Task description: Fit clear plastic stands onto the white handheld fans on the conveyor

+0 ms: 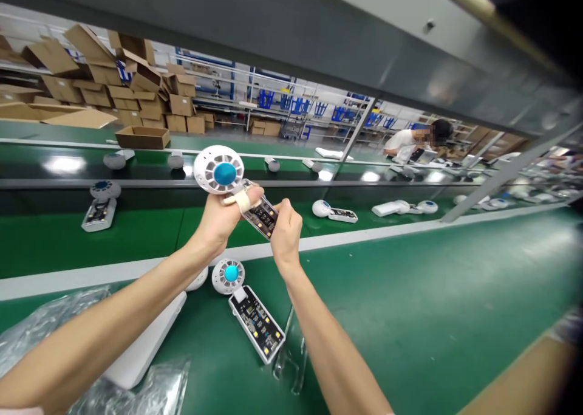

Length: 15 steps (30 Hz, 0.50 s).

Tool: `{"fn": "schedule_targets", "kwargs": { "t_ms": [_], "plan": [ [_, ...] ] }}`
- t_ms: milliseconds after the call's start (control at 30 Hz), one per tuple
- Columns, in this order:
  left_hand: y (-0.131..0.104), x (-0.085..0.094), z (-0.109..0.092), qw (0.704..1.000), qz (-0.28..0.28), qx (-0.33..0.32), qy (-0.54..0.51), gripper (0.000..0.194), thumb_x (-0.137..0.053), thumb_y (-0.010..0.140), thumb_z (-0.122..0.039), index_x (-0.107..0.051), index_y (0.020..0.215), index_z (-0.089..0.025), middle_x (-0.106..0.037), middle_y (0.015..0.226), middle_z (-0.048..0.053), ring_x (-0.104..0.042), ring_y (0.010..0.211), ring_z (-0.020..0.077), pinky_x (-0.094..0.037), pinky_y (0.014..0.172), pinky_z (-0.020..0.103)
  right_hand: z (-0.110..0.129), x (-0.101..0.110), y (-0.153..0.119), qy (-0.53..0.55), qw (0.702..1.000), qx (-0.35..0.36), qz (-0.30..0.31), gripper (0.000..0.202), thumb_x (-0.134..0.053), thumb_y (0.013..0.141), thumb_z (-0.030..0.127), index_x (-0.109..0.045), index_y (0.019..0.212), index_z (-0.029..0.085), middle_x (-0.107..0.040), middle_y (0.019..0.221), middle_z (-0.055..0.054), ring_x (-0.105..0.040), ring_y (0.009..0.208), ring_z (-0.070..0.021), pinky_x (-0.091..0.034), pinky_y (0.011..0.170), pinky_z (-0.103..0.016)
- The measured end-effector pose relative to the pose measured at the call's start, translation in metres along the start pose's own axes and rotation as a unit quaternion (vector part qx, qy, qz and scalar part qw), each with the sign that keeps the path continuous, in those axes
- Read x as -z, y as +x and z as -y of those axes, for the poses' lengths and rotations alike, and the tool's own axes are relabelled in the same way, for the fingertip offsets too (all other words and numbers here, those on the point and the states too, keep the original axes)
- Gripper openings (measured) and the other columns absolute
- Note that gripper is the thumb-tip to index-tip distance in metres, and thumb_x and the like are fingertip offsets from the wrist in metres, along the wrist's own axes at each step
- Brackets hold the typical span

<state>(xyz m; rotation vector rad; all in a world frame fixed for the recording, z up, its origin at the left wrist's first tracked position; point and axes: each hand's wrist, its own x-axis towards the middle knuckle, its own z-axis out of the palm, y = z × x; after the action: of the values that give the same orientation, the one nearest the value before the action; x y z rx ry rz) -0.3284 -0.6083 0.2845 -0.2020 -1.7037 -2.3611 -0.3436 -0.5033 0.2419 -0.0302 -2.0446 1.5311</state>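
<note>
Both my hands hold one white device (218,169), raised over the near edge of the belt. It has a round vented head with a blue centre and an open handle showing a black circuit board. My left hand (223,217) grips it at the neck, with a pale wrap on the thumb. The fingers of my right hand (286,229) are closed on the far end of the handle. Below them, a similar device with its circuit board (257,324) exposed lies on the green bench. Under my left forearm is a white casing (150,342), partly hidden.
Clear plastic bags (164,390) lie at the lower left, and clear plastic strips (291,360) beside the lower device. More devices rest on the green belt (146,239). A metal post (483,175) slants at right. Another person (403,144) works across the line; cardboard boxes (141,99) pile behind.
</note>
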Motion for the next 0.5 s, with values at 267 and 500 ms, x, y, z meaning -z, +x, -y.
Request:
{"fn": "schedule_targets", "kwargs": {
  "t_ms": [267, 500],
  "plan": [
    [0.077, 0.101, 0.011, 0.946, -0.03, 0.126, 0.296, 0.051, -0.07, 0.062, -0.058, -0.063, 0.089, -0.016, -0.067, 0.081, 0.003, -0.06, 0.068, 0.0164, -0.052, 0.064, 0.03, -0.011, 0.087, -0.038, -0.198, 0.918, 0.131, 0.317, 0.033, -0.036, 0.096, 0.035, -0.065, 0.102, 0.02, -0.069, 0.099, -0.004, -0.064, 0.088, -0.0179, -0.048, 0.076, -0.029],
    [0.114, 0.188, 0.018, 0.816, -0.144, 0.161, 0.537, 0.041, -0.082, 0.051, -0.043, -0.057, 0.07, -0.017, -0.063, 0.071, 0.01, -0.047, 0.115, 0.0461, -0.044, 0.085, 0.055, -0.078, 0.167, -0.097, -0.314, 0.717, 0.417, 0.463, 0.044, -0.05, 0.088, 0.055, -0.059, 0.117, 0.023, -0.071, 0.108, -0.004, -0.063, 0.105, -0.0234, -0.052, 0.088, -0.035]
  ]
}}
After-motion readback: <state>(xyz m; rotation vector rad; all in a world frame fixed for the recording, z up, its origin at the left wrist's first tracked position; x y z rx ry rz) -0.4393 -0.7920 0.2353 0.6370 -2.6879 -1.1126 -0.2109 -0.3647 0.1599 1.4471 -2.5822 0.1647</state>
